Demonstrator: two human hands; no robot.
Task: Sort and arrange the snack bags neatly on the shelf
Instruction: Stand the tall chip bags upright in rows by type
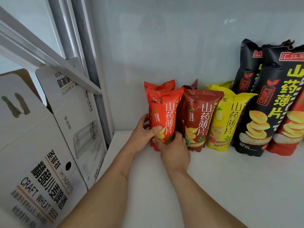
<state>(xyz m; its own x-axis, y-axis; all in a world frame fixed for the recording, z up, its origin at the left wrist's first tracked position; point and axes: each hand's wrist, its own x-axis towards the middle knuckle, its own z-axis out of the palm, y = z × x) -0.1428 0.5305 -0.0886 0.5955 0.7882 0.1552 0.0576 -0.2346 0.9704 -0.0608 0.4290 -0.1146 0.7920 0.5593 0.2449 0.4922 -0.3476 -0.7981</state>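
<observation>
A bright red snack bag (166,111) stands upright at the left end of a row on the white shelf (213,178). My left hand (144,134) grips its lower left side, thumb across the front. My right hand (172,148) curls round its bottom right corner. Another red bag stands right behind it. To its right stand a dark red bag (199,119), a yellow bag (225,122), then a tall black bag (269,102), each with a like bag behind. A tall red-bottomed bag (292,129) is cut off by the right edge.
White cardboard beer boxes (42,145) with open flaps stand to the left of the shelf, beside a grey metal upright (92,63). The white back wall (164,46) rises behind the bags. Bare shelf surface lies in front of the row.
</observation>
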